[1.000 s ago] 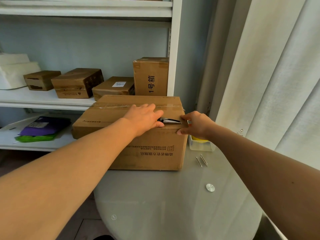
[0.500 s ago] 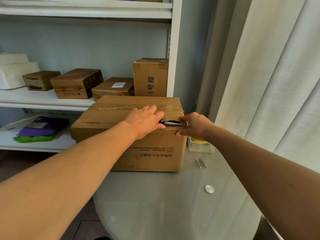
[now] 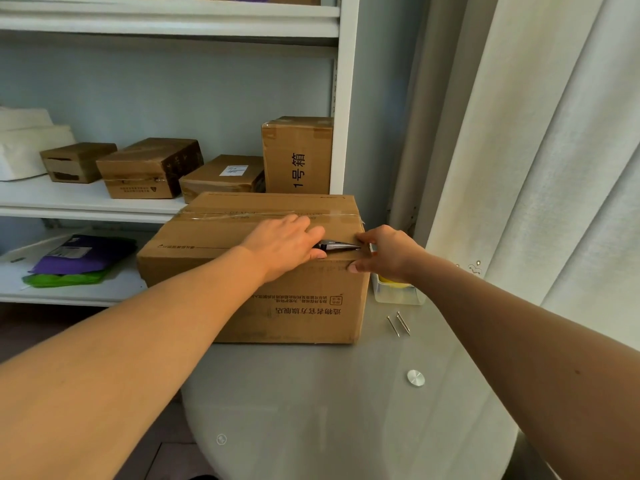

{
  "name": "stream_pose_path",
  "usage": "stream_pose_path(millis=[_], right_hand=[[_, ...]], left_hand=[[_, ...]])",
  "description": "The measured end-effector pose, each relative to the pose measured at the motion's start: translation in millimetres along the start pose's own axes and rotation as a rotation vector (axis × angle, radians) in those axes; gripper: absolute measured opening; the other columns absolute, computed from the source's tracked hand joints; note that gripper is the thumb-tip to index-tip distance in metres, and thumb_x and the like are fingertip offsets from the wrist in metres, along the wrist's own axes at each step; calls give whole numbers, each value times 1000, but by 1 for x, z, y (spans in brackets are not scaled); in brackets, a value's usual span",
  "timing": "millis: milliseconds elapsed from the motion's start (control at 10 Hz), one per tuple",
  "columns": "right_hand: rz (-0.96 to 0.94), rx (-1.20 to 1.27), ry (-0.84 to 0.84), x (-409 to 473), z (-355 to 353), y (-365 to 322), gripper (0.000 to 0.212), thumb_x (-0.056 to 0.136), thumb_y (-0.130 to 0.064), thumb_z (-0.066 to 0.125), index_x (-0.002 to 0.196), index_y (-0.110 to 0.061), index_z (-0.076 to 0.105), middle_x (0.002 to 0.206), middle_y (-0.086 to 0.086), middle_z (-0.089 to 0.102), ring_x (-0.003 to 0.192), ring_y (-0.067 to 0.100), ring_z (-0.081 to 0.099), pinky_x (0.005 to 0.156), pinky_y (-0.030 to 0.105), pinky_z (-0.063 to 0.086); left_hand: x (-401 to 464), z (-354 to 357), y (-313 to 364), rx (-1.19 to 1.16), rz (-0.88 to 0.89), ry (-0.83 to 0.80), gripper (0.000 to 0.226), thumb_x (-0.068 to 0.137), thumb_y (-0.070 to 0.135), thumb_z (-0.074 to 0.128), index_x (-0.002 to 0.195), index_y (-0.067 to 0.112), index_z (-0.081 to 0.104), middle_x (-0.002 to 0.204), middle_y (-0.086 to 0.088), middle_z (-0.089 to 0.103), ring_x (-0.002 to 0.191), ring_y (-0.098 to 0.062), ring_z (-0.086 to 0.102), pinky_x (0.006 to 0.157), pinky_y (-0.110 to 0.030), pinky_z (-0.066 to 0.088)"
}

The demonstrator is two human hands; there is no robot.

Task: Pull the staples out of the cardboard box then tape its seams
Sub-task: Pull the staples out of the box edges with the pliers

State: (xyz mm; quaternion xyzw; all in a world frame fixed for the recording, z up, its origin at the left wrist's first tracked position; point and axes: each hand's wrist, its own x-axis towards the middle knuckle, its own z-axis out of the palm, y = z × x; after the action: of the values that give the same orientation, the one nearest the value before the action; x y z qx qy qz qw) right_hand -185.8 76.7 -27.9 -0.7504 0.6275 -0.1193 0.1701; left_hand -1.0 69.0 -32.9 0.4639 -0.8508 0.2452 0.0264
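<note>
A brown cardboard box (image 3: 221, 237) stands on a round glass table (image 3: 346, 410), with clear tape across its top near the far edge. My left hand (image 3: 284, 242) lies on the box top and grips dark pliers (image 3: 341, 245), whose jaws point right toward the box's right edge. My right hand (image 3: 388, 252) holds that top right edge, thumb on the front face and fingers by the plier tips. Whatever the jaws bite on is hidden by the fingers. Two pulled metal staples (image 3: 398, 323) lie on the table to the right of the box.
A small clear container (image 3: 398, 294) with something yellow inside sits behind my right wrist. White shelves (image 3: 86, 202) behind hold several smaller cardboard boxes (image 3: 149, 168) and a purple packet (image 3: 83, 252). A pale curtain (image 3: 536, 168) hangs at the right. A metal disc (image 3: 415, 378) is set in the table.
Both hands and the pliers stay at the box's top right edge; the view has shifted only slightly.
</note>
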Motion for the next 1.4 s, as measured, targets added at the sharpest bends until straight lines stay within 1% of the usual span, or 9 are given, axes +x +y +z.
stream_pose_path(millis=[200, 400, 500, 700, 800, 1000, 1100, 1200, 1400], right_hand=[[-5, 1, 7, 1, 1, 0, 57, 86, -30, 68, 137, -13, 49, 124, 5, 59, 111, 24, 56, 93, 33, 45], [-3, 5, 10, 1, 2, 0, 60, 86, -31, 68, 139, -13, 47, 126, 4, 58, 112, 24, 56, 93, 34, 45], [-10, 6, 6, 1, 1, 0, 59, 87, -31, 67, 139, -13, 46, 127, 5, 57, 114, 25, 55, 94, 33, 44], [-16, -2, 6, 3, 0, 2, 61, 87, -31, 66, 141, -13, 44, 131, 6, 54, 119, 26, 52, 98, 35, 43], [-19, -11, 5, 5, 0, 3, 62, 87, -32, 66, 141, -14, 44, 132, 6, 54, 120, 26, 52, 99, 36, 43], [-20, -5, 5, 6, 0, 4, 62, 87, -31, 66, 142, -14, 43, 132, 5, 54, 119, 26, 53, 99, 36, 43], [-21, -7, 4, 6, 1, 4, 61, 87, -31, 66, 141, -14, 44, 131, 5, 55, 117, 25, 54, 98, 35, 43], [-15, 0, 8, 6, 1, 4, 60, 87, -30, 66, 141, -13, 45, 130, 5, 56, 117, 26, 54, 98, 36, 44], [-4, -9, 17, 7, 3, 2, 58, 87, -29, 67, 139, -14, 47, 126, 5, 58, 113, 25, 56, 95, 34, 45]], left_hand=[[-5, -1, -2, -1, -26, -13, 47, 97, 51, 27, 117, 12, 42, 117, -8, 47, 109, -22, 48, 87, -35, 45], [-1, -4, -13, 50, 51, -20, 52, 96, 55, 28, 124, 13, 40, 120, -7, 43, 111, -21, 45, 87, -35, 43], [6, -4, -19, 34, 85, -53, 53, 94, 56, 28, 124, 14, 40, 119, -7, 44, 108, -20, 45, 85, -34, 44], [16, -5, -28, 10, 167, -96, 50, 95, 54, 28, 126, 16, 40, 114, -3, 43, 102, -15, 43, 80, -30, 42], [19, -5, -28, 29, 178, -109, 48, 96, 53, 28, 126, 17, 39, 115, -3, 44, 102, -15, 43, 78, -29, 41], [22, -7, -29, 109, 203, -87, 46, 97, 51, 28, 126, 17, 40, 117, -4, 46, 108, -18, 47, 77, -30, 43], [20, -6, -25, 108, 180, -76, 45, 98, 50, 28, 126, 17, 41, 118, -4, 48, 108, -18, 49, 76, -29, 43], [15, -7, -16, 107, 122, -64, 44, 98, 49, 27, 124, 16, 41, 119, -6, 49, 109, -21, 50, 76, -31, 42], [-2, -10, 18, 96, -97, -57, 44, 100, 47, 26, 119, 12, 43, 119, -12, 53, 111, -26, 51, 83, -35, 44]])
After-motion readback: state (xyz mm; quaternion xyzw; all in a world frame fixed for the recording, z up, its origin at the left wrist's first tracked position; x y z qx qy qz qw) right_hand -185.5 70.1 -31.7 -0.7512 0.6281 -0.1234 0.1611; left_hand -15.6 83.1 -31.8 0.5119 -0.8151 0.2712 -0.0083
